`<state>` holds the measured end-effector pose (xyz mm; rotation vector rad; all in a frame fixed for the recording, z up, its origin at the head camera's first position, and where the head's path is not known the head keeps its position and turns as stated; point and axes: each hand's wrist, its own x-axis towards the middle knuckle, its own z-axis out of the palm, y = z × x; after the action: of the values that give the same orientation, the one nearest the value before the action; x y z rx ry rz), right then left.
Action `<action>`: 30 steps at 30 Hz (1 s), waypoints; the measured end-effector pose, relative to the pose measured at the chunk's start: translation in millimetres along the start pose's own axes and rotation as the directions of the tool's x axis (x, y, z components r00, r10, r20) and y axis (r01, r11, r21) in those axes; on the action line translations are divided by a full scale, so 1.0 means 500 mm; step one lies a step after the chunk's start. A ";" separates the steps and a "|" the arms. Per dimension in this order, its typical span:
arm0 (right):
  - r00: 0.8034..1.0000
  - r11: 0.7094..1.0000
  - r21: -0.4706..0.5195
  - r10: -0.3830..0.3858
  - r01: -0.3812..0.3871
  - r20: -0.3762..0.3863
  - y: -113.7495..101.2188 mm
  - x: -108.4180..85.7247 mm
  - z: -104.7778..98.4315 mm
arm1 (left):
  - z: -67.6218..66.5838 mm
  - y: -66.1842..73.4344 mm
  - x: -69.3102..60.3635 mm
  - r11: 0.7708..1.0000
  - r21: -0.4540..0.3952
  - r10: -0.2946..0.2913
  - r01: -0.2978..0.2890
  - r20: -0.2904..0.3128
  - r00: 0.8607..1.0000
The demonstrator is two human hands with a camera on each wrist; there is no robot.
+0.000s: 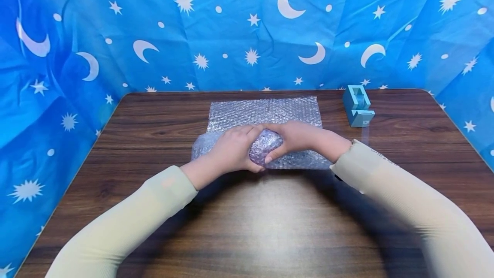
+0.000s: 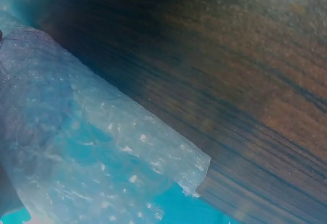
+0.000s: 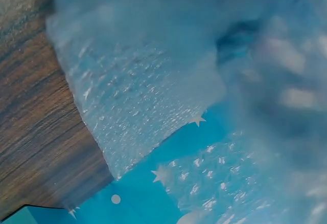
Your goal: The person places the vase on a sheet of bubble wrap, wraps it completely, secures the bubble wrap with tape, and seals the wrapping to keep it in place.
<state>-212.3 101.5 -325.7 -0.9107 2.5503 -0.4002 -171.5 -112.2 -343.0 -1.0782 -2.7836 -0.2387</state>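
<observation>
A rounded, purplish bundle in bubble wrap (image 1: pixel 265 146) is gripped between both hands near the middle of the table. My left hand (image 1: pixel 234 148) curls round its left side, fingers over the top and thumb below. From the right, my right hand (image 1: pixel 296 139) holds it with the thumb across its lower right side. A loose end of wrap (image 1: pixel 202 144) sticks out left of the left hand; the left wrist view shows this wrap (image 2: pixel 117 147) close up. Beneath and behind the hands lies a flat bubble wrap sheet (image 1: pixel 266 110), also seen in the right wrist view (image 3: pixel 122 96). What the bundle contains is unclear.
A light blue tape dispenser (image 1: pixel 360 117) stands at the back right of the dark wooden table (image 1: pixel 154 119), with a strip of clear tape hanging at its front. Blue cloth (image 1: pixel 239 33) with white moons and stars hangs behind the table and at both sides.
</observation>
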 end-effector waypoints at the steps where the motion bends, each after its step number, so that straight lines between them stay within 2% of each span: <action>1: 1.000 1.000 -0.002 0.004 -0.004 0.005 -0.001 -0.001 0.000 | 0.000 0.000 -0.001 1.000 0.000 0.001 -0.001 -0.001 1.000; 6: 1.000 1.000 0.005 0.001 -0.001 0.022 -0.006 -0.007 0.000 | -0.003 0.005 -0.006 1.000 0.004 0.006 -0.006 0.008 1.000; 16: 0.998 0.998 0.058 -0.013 0.010 0.063 -0.005 -0.013 0.005 | -0.014 0.015 -0.009 0.998 -0.031 -0.045 0.049 0.107 0.993; 23: 0.994 0.997 0.076 -0.005 -0.003 0.113 -0.003 -0.010 0.003 | -0.027 0.014 0.000 0.993 -0.073 -0.079 0.095 0.200 0.977; 27: 0.996 0.999 0.042 0.014 -0.018 0.087 -0.004 -0.014 0.001 | -0.030 0.008 0.008 0.989 -0.091 -0.094 0.119 0.246 0.965; 30: 0.998 0.999 -0.021 0.045 -0.044 0.034 -0.013 -0.022 0.002 | -0.032 0.003 0.014 0.982 -0.121 -0.106 0.145 0.282 0.954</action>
<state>-200.5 103.9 -321.1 -0.8584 2.5424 -0.3436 -174.3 -109.5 -326.1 -1.0352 -3.1310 -0.3274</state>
